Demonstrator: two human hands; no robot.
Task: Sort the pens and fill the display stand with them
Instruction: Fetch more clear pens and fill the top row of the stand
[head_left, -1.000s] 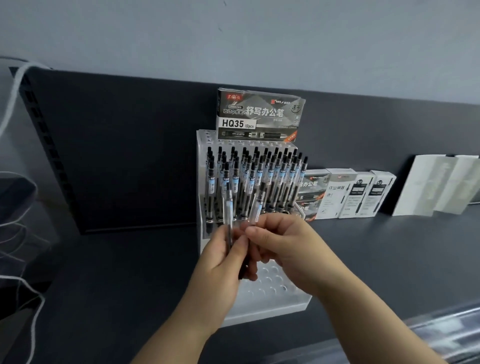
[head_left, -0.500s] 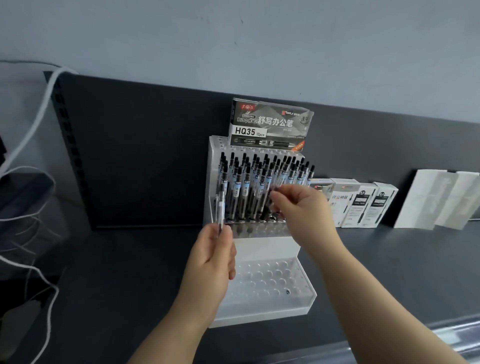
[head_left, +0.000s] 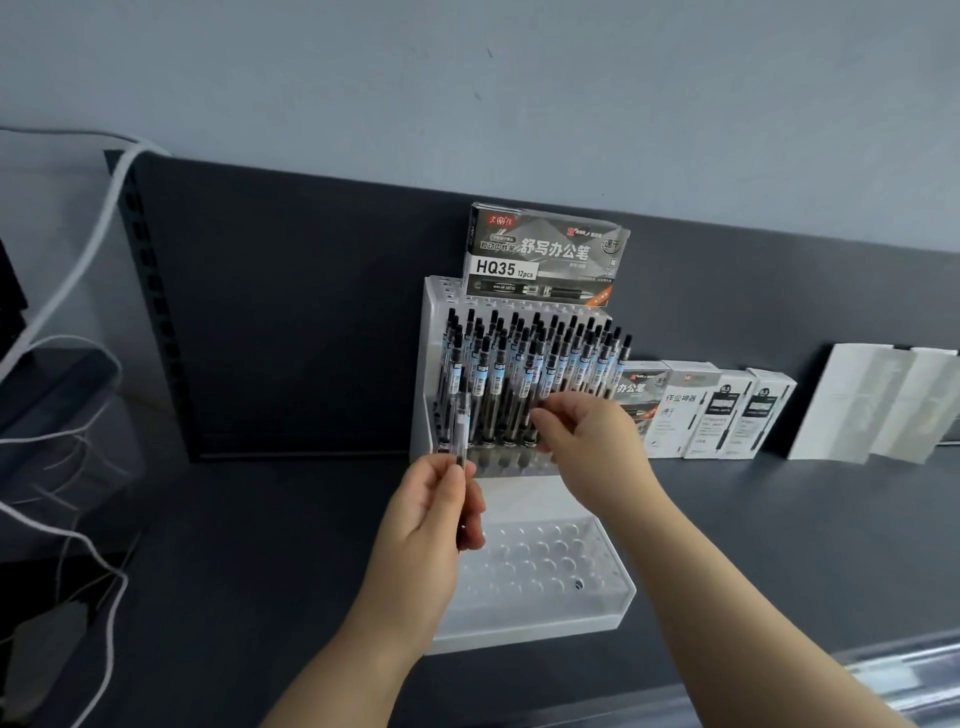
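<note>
Pinched between thumb and fingers, the left hand's (head_left: 436, 514) grip was clamped on a clear pen (head_left: 461, 431), held upright just in front of the left front corner of the white display stand (head_left: 530, 631). The right hand (head_left: 592, 447) reached into the stand's upper tier, its fingertips (head_left: 543, 415) bunched against the barrels of the front row of standing pens (head_left: 519, 364); whether that grip was closed on one pen or only touching them could not be told. The step in hand looked like seating a pen in that front row, with the filling partly done: the upper tier was packed, while the lower tray's holes (head_left: 540, 556) stood empty. The next move would likely call for the right hand to come clear, take the pen from the left, and drop it tip-down into a free hole without knocking its neighbours. A pen box (head_left: 545, 254) marked HQ35 sat on top of the stand, and small white boxes (head_left: 717, 410) stood just beside it on the right, with folded white cards (head_left: 883, 405) farther along. All rested on a dark bench (head_left: 260, 545) backed by a dark panel (head_left: 285, 312) under a pale grey wall (head_left: 467, 78); white cables (head_left: 78, 260) trailed at the left.
</note>
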